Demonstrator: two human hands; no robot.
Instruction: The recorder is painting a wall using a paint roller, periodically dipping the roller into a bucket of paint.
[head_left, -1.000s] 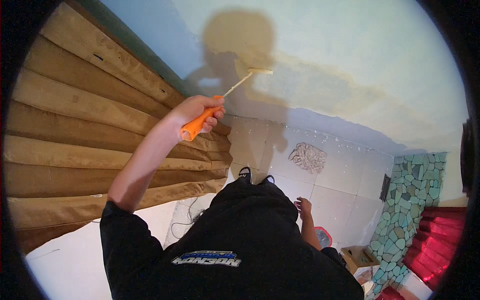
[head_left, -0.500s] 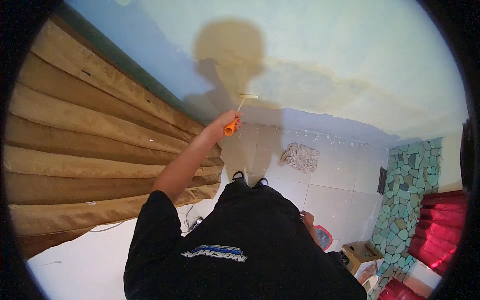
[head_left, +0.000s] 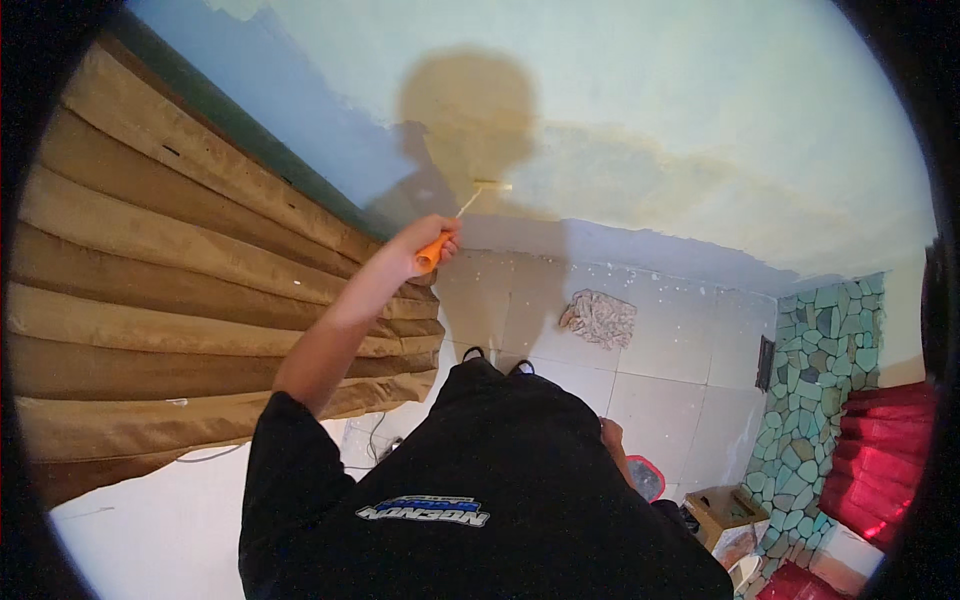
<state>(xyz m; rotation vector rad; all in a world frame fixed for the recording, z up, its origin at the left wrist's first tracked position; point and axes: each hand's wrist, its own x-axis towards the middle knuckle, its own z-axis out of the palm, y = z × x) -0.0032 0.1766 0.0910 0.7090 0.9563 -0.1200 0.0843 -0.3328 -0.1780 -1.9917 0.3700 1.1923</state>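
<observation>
Curtain [head_left: 180,300]: brown pleated folds hang along the left, just beside the painted wall [head_left: 650,90]; a wide swing of the roller could, I judge, smear paint on the nearest fold
Left hand [head_left: 420,245]: arm stretched up and forward from the shoulder, forearm bare, wrist about level with the wall's lower blue band; grip closed fully around the orange handle of the paint roller [head_left: 470,205]
Paint roller: thin wire shank rises from the handle to a small pale sleeve that lies against the wall, at the edge of the yellowish patch and inside the person's shadow; at full reach the pressure may go uneven and leave streaks, or paint may drip onto the tiled floor [head_left: 660,350]
Rag [head_left: 598,318]: crumpled on the floor near the wall's foot, well apart from the roller
Right hand [head_left: 612,438]: low beside the hip, mostly hidden by the black shirt; whether its grip is open or closed cannot be told; a red container [head_left: 645,476] sits just below it
</observation>
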